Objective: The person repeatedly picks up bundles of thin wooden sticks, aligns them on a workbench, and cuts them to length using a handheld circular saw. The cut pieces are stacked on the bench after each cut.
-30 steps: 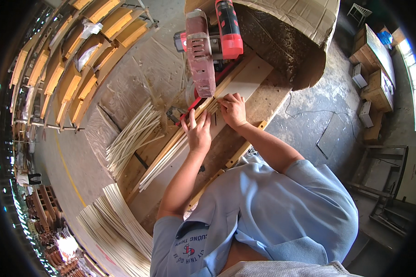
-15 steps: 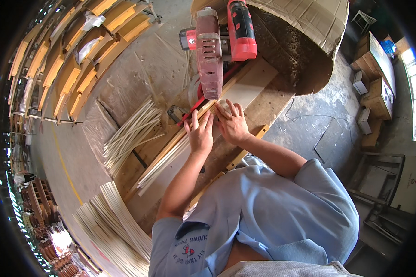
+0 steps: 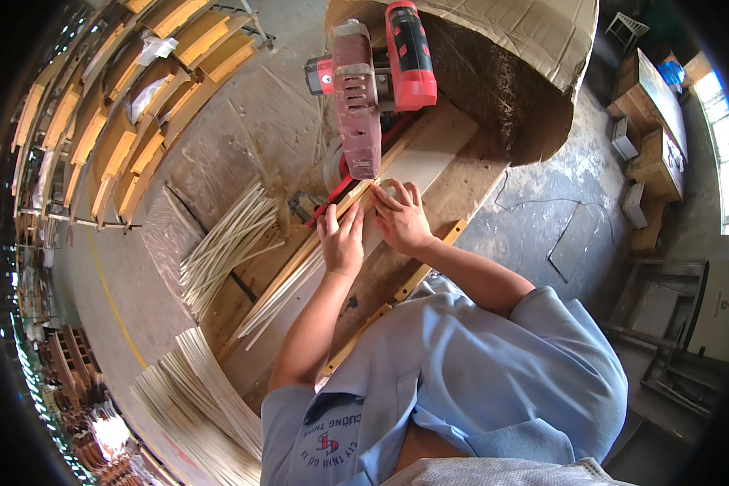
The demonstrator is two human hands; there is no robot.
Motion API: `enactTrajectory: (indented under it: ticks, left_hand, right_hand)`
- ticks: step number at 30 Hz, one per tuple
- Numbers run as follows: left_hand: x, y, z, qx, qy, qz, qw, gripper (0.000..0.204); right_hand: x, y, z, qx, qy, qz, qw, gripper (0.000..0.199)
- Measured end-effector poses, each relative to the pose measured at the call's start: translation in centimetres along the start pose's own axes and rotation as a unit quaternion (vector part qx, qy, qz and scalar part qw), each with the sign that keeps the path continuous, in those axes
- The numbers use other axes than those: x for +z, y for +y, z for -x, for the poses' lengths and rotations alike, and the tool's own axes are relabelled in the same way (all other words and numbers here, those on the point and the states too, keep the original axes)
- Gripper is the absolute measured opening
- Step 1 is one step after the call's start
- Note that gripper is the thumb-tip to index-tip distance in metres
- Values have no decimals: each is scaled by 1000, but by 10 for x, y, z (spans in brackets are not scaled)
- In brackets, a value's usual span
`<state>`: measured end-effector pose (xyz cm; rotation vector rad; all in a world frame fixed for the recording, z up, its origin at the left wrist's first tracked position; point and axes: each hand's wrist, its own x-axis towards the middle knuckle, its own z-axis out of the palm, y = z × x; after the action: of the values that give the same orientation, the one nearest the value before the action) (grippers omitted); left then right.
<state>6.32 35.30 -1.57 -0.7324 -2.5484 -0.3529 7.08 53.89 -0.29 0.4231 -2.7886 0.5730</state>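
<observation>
A red and black miter saw (image 3: 356,105) stands over the workbench, its dusty blade guard lowered close to my fingers. Thin pale wooden strips (image 3: 279,298) lie in a bundle along a long wooden fence (image 3: 300,261), their far ends under my hands. My left hand (image 3: 342,241) is closed over the bundle, fingertips against the fence. Just right of it, my right hand (image 3: 402,220) presses bent fingers on the strip ends beside the guard. The blade and the exact strip ends are hidden by the guard and fingers.
Loose strips (image 3: 227,247) are heaped left of the fence, and a larger stack of strips (image 3: 198,401) lies nearer me. Behind the saw gapes a cardboard box (image 3: 535,130). A drilled wooden rail (image 3: 429,267) edges the bench. Racks of wooden parts (image 3: 130,121) stand far left.
The whole view has shifted slightly, with the saw and hands now a little further left in the picture. Both hands stay on the strips, in nearly the same place beside the guard.
</observation>
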Motion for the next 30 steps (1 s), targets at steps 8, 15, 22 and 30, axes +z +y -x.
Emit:
enactTrajectory:
  ticks: [8,15,22,30]
  left_hand:
    - [6,0,-1,11,15,-18,1000,24]
    - [6,-4,4,16,1,-18,1000,27]
    - [7,-1,-1,23,0,-16,1000,28]
    - [11,-5,3,19,5,-15,1000,30]
  right_hand:
    - [-143,60,-101,223,337,-402,822,29]
    - [-269,10,-177,6,228,-251,941,37]
    - [-263,18,-219,151,30,-250,956,22]
    - [-244,22,-221,145,83,-333,928,17]
